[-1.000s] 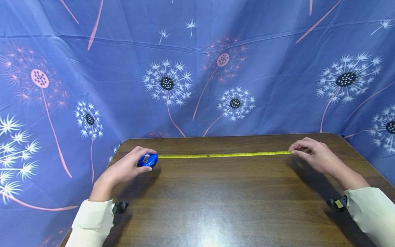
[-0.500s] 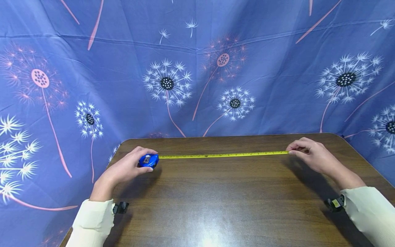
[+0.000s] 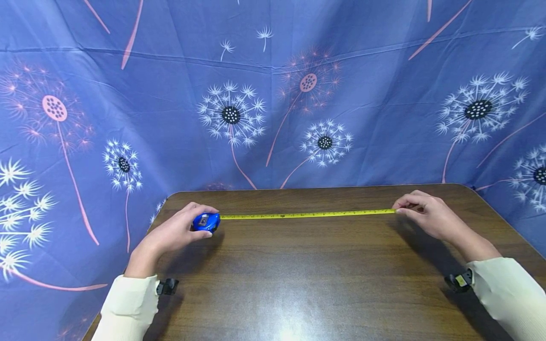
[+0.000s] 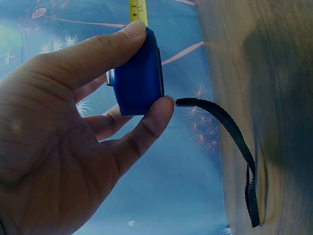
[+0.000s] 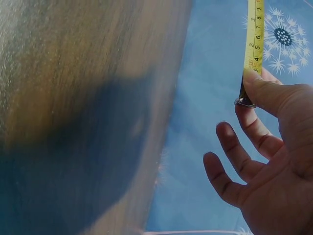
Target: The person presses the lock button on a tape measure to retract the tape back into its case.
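A blue tape measure (image 3: 206,221) is gripped by my left hand (image 3: 172,229) above the left part of the table. Its yellow blade (image 3: 307,215) runs nearly straight across to my right hand (image 3: 426,215), which pinches the end between thumb and index finger. In the left wrist view, the thumb and fingers hold the blue case (image 4: 138,73) by its sides, and a black strap (image 4: 230,127) dangles from it. The right wrist view has the metal end hook (image 5: 245,102) sticking out below the thumb; the other fingers are loosely bent.
The brown wooden table (image 3: 277,265) lies under both hands, which cast shadows on it. Behind it and at the sides hangs a blue cloth (image 3: 375,118) printed with dandelions. A small black device sits on each wrist, by the cream sleeves (image 3: 130,303).
My right hand has drifted slightly left with the blade's end, and the exposed blade is a little shorter. The left hand has barely shifted to the right.
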`<action>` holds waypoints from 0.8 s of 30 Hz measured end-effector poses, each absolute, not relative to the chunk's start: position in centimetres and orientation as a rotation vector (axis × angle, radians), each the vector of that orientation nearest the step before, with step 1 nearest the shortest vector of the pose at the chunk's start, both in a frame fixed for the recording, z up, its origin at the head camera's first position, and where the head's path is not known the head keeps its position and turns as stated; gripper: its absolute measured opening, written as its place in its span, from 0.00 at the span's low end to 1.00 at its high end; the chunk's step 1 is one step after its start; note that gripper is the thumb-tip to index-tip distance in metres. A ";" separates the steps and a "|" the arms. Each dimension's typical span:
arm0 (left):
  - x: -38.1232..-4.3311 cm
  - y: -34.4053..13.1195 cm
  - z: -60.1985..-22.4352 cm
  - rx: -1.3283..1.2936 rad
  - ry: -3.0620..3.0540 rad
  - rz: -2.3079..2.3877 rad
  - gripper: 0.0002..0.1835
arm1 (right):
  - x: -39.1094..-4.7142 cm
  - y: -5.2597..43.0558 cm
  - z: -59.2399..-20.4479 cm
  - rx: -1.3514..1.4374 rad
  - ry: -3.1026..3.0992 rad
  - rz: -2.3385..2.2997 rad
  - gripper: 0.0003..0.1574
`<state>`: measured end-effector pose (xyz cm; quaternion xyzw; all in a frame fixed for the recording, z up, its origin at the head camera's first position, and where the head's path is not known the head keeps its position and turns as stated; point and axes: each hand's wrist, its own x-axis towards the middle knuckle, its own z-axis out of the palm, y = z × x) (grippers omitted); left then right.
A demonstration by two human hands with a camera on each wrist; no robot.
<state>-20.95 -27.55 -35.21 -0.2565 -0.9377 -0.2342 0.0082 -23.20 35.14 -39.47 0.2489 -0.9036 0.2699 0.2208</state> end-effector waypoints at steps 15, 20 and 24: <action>-21.0 -27.3 -35.3 -0.796 -2.945 -0.757 0.28 | -23.1 34.6 -39.6 0.707 -2.484 0.743 0.18; -20.9 -27.2 -35.2 -0.795 -2.953 -0.753 0.28 | -23.0 34.4 -39.7 0.694 -2.488 0.727 0.18; -21.0 -27.2 -35.2 -0.794 -2.966 -0.754 0.29 | -23.0 34.2 -39.7 0.677 -2.490 0.691 0.18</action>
